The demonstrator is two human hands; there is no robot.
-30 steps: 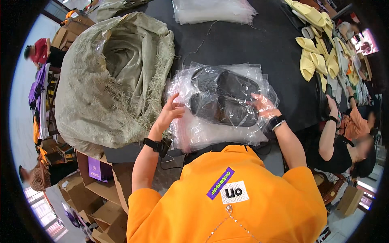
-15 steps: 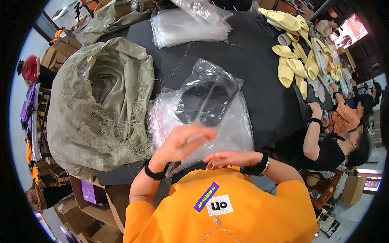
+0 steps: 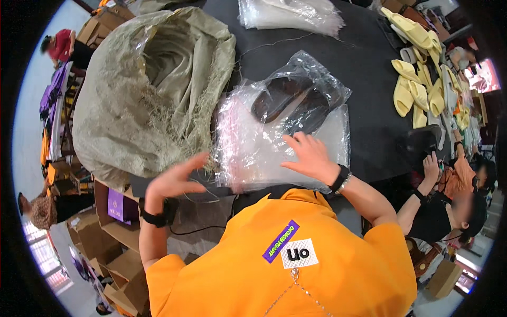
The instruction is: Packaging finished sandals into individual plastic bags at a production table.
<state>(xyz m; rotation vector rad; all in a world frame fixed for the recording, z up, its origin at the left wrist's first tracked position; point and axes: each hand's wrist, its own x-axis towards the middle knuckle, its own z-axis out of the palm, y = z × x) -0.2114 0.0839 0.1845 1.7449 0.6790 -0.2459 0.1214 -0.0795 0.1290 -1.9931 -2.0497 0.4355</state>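
A pair of dark slippers (image 3: pixel 309 108) lies inside a clear plastic bag, on top of a stack of flat clear bags (image 3: pixel 253 158) at the table's front. My right hand (image 3: pixel 311 158) hovers over or rests on the stack, just below the slippers, fingers spread; whether it touches is hard to tell. Off to the left, my left hand (image 3: pixel 177 179) is held by the front edge of the large woven sack (image 3: pixel 113 116), with thumb and fingers apart and nothing in it. The sack's mouth gapes, showing folds inside.
Another pile of clear bags (image 3: pixel 290 16) lies at the far side of the black table (image 3: pixel 369 79). Yellow slippers (image 3: pixel 404 98) are heaped at the right, near a co-worker's hand (image 3: pixel 431 166). Cardboard boxes (image 3: pixel 124 269) stand at the lower left.
My left hand has moved left, away from the bags, toward the sack. My right hand has reached forward and spread its fingers. The whole view has shifted.
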